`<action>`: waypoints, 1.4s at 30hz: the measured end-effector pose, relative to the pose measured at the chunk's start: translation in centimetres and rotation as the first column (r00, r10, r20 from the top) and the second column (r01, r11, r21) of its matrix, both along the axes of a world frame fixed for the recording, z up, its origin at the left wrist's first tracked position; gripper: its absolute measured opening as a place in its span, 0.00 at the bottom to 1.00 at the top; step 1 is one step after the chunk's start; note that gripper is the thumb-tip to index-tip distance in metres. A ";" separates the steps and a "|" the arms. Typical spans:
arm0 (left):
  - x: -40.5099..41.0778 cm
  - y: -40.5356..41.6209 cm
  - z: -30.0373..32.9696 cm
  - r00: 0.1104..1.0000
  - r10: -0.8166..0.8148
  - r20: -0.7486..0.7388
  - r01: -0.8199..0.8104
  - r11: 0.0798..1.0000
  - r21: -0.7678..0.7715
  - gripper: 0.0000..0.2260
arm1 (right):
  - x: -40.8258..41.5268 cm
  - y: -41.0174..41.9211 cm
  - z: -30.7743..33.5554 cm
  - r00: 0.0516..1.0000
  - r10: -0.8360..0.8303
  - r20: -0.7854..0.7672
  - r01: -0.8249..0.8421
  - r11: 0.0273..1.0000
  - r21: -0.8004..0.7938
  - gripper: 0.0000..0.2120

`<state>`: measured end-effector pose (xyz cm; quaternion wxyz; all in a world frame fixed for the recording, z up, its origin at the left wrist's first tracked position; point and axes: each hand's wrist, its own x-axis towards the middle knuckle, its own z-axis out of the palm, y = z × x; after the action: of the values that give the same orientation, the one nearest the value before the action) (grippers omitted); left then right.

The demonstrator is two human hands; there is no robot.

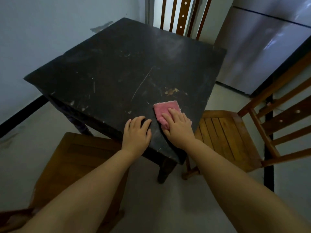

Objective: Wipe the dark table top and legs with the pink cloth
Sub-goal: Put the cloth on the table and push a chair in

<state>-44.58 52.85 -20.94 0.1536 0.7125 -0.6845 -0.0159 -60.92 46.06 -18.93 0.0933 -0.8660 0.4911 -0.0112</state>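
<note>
Pressing flat under the right hand (pixel 178 126), the folded pink cloth (pixel 165 109) lies on the dark worktop (pixel 117 64) near its nearest corner, with the fingers laid straight across the cloth rather than bunched round it. The left hand (pixel 137 132) rests just beside it on the bare surface, fingers gently bent, gripping nothing. Judging by the surface, the wiping looks early: pale scuffs, a long scratch and a tan patch (pixel 171 91) just beyond the cloth show across most of the top, though some of these may be permanent wear. A hazy film lies toward the far corner. The table leg (pixel 165 170) below the near corner and the others beneath appear not yet reached. Wooden chairs stand at the right (pixel 225 132), at the lower left (pixel 80 152) and behind (pixel 183 15).
</note>
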 end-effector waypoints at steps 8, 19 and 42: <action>2.5 -0.5 5.4 0.970 -0.221 0.102 0.176 0.926 0.333 0.21 | 0.2 1.6 7.3 0.976 0.048 -0.210 -0.026 0.994 0.105 0.34; 13.0 14.3 19.0 0.919 -0.342 0.196 0.322 0.938 0.130 0.21 | 8.4 16.0 15.5 0.988 0.121 -0.099 -0.120 0.993 0.017 0.29; 32.2 31.7 20.2 0.819 -0.544 0.184 0.467 0.817 0.338 0.19 | 25.4 36.5 18.9 0.994 0.077 -0.071 -0.060 0.973 0.221 0.12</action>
<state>-12.41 84.53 -0.73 -0.0535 0.5124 -0.8553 -0.0541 -35.54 82.53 -0.04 0.1689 -0.8667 0.4624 0.0807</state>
